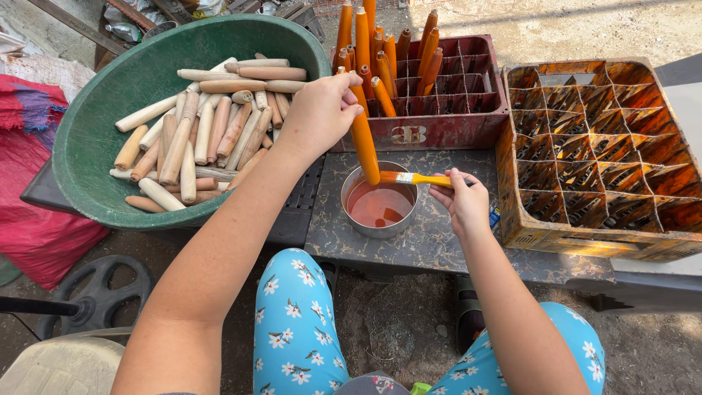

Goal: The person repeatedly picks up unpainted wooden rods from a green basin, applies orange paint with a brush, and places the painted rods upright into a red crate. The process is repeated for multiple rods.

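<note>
The step in hand appeared to be the coating of a wooden handle [363, 143] with orange stain: the left hand [322, 111] was closed around the handle's upper end, holding it tilted with its lower tip over the metal tin [379, 200] of orange liquid, which stood near the middle of the dark marbled bench top [431, 238]. The right hand [462, 201] pinched the yellow grip of a small brush [415, 178], fingers curled shut on it, the bristles touching the handle's lower end just above the tin's rim. The handle already looked orange along its visible length, so finishing the tip and keeping drips over the tin seemed what the stroke called for. Behind the tin, at the bench's far edge, a red crate [439, 121] held upright orange handles; bare ones lay in a green basin [95, 146] at the left.
</note>
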